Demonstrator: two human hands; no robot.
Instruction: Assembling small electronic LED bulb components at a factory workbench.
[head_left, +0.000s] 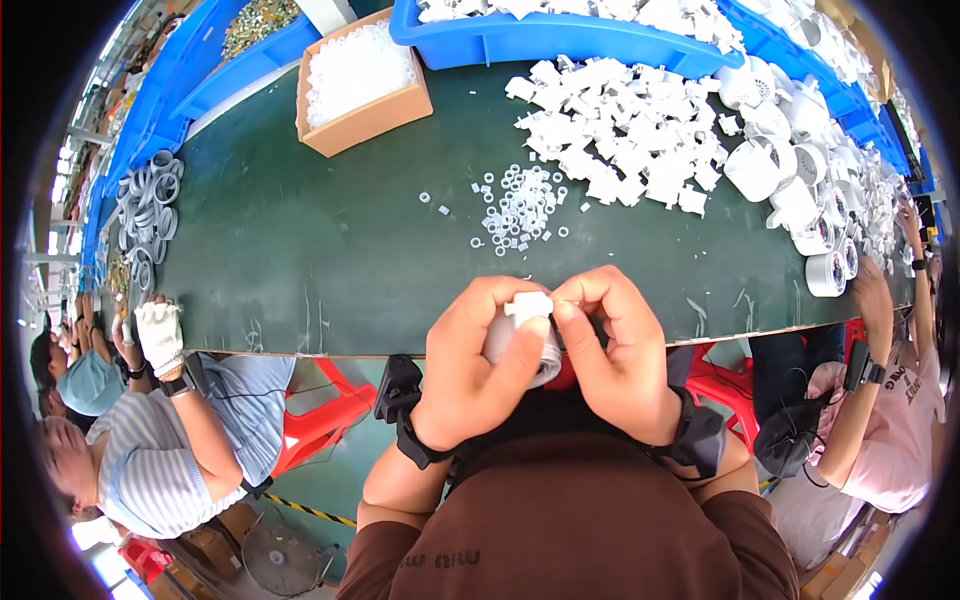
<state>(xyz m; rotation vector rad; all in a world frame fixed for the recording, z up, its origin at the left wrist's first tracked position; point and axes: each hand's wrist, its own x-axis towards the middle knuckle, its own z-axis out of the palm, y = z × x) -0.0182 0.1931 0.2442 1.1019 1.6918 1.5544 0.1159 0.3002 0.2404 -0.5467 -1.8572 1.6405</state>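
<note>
My left hand (465, 375) is closed around a white round plastic housing (497, 338), just past the table's near edge. Its thumb presses a small white plastic bracket (528, 304) against the top of the housing. My right hand (628, 365) is closed in a pinch beside the bracket, thumb and forefinger together. Whatever sits between those fingertips is too small to make out. Beyond my hands lies a loose pile of small translucent rings (525, 205). Farther off to the right spreads a heap of white plastic brackets (625, 130).
A cardboard box (370, 125) of translucent parts stands at the back, beside a blue bin (560, 40) of white pieces. White round housings (800, 180) pile up on the right; grey rings (150, 210) lie far left. Co-workers sit on both sides, one wearing a white glove (160, 338).
</note>
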